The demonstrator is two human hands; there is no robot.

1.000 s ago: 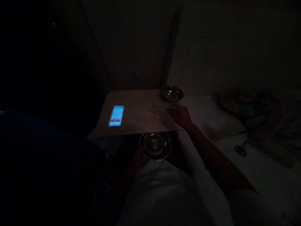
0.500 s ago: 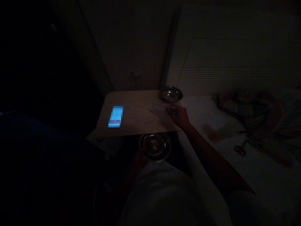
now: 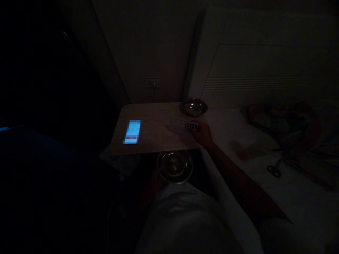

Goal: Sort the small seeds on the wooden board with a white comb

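Observation:
In dim light, my right hand (image 3: 203, 134) is closed on the right end of a pale flat slatted piece (image 3: 180, 126), with a row of slots along its upper edge. Its exact kind is hard to make out. It is over the right part of a small wooden table (image 3: 150, 143). My left hand (image 3: 158, 175), very dark, grips the left rim of a round metal bowl (image 3: 187, 176) just below the table's front edge. A few small pale bits or reflections show inside the bowl. The left fingers are mostly lost in shadow.
A second metal bowl (image 3: 195, 107) stands at the table's back right corner. A lit phone (image 3: 132, 132) lies on the left. To the right, scissors (image 3: 274, 171) and a rumpled cloth (image 3: 286, 118) rest on a white bed surface (image 3: 254, 176). A wall socket (image 3: 152, 82) is behind.
My right hand has shifted slightly down and left relative to the table, with the slatted piece in it. The view has moved a little; the left hand still holds the bowl.

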